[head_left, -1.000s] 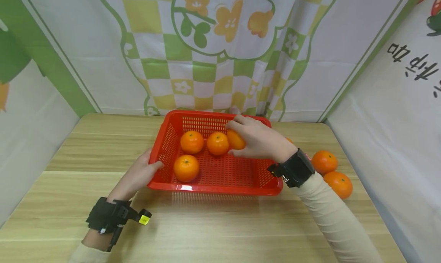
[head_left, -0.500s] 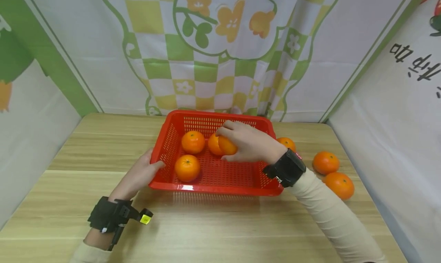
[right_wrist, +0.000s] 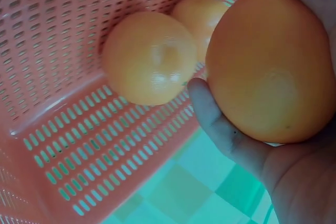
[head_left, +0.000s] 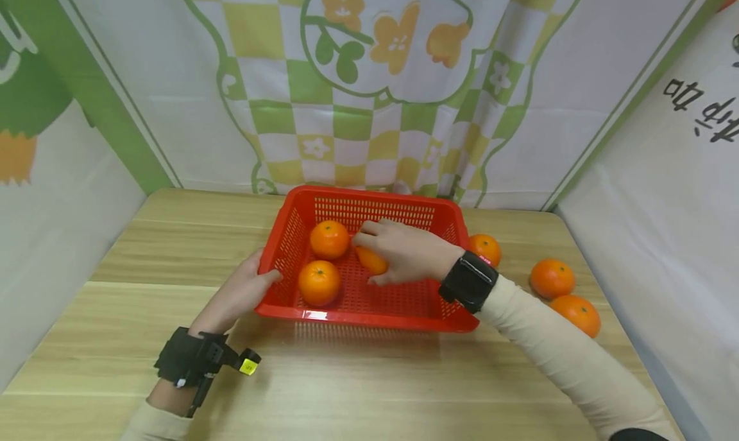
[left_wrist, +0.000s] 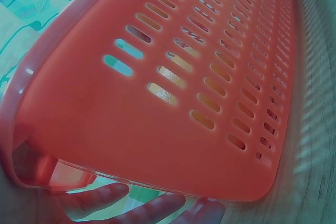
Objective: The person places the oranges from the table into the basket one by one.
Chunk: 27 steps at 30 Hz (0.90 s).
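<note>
A red slotted plastic basket (head_left: 398, 323) stands on the table. My left hand (head_left: 239, 290) grips its left rim, thumb over the edge; in the left wrist view the fingers (left_wrist: 152, 208) lie along the outside of the basket wall (left_wrist: 126, 114). Inside the basket, my right hand (head_left: 410, 251) holds an orange (head_left: 371, 261), fingers curled round it. Two oranges, one behind (head_left: 329, 239) and one in front (head_left: 319, 283), sit at the basket's left. The right wrist view shows the held orange (right_wrist: 273, 72) close to another orange (right_wrist: 149, 59) that the hand hides from the head view.
Right of the basket, one orange (head_left: 485, 248) lies by its wall, partly behind the right wrist. Two more oranges, one farther back (head_left: 552, 278) and one nearer (head_left: 577, 316), lie towards the table's right edge. A patterned curtain (head_left: 369, 120) hangs behind the wooden table (head_left: 346, 389).
My right hand has moved left and lower in the basket with the orange, now covering another orange there in the head view. My left hand keeps its grip on the rim.
</note>
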Available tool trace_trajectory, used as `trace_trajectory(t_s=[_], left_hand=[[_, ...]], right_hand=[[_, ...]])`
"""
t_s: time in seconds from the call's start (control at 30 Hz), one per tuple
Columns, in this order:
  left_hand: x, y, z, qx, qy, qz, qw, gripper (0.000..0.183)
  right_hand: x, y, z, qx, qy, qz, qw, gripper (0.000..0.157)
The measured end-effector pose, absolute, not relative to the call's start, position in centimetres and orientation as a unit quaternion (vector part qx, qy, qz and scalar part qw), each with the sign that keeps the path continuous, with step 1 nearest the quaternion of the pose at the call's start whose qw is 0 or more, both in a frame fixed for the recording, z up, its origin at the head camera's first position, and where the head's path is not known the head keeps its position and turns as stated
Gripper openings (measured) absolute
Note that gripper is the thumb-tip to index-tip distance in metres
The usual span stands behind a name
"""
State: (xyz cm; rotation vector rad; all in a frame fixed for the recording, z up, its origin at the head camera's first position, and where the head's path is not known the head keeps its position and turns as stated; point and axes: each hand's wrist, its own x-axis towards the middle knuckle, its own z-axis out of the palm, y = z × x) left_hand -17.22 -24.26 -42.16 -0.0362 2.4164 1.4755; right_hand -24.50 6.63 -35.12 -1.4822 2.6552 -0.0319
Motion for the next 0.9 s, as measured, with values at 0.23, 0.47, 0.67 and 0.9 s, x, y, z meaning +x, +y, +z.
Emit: trace_trajectory(t_s=[0.23,0.47,0.67,0.9], left_hand=[[-17.2,-24.4,-42.3,-0.008,0.839,0.522,0.154,0.058],[-17.1,-24.5,-42.2,-0.005,0.835,0.529,0.154,0.058],[-17.1,-24.6,-42.1,-0.004,0.835,0.528,0.153,0.058],[-17.2,-24.5,-42.2,-0.005,0.836,0.526,0.153,0.059]], right_hand=[[-25.1,6.3,-36.1,-0.500,0.862,0.006,0.081,0.070],[-25.4,5.8,-36.8,-0.522,0.843,-0.008,0.129,0.071],[-25.4,4.9,-37.8,-0.531,0.835,0.004,0.142,0.067],[-25.2,4.2,-39.4,-0.538,0.829,0.033,0.148,0.064]])
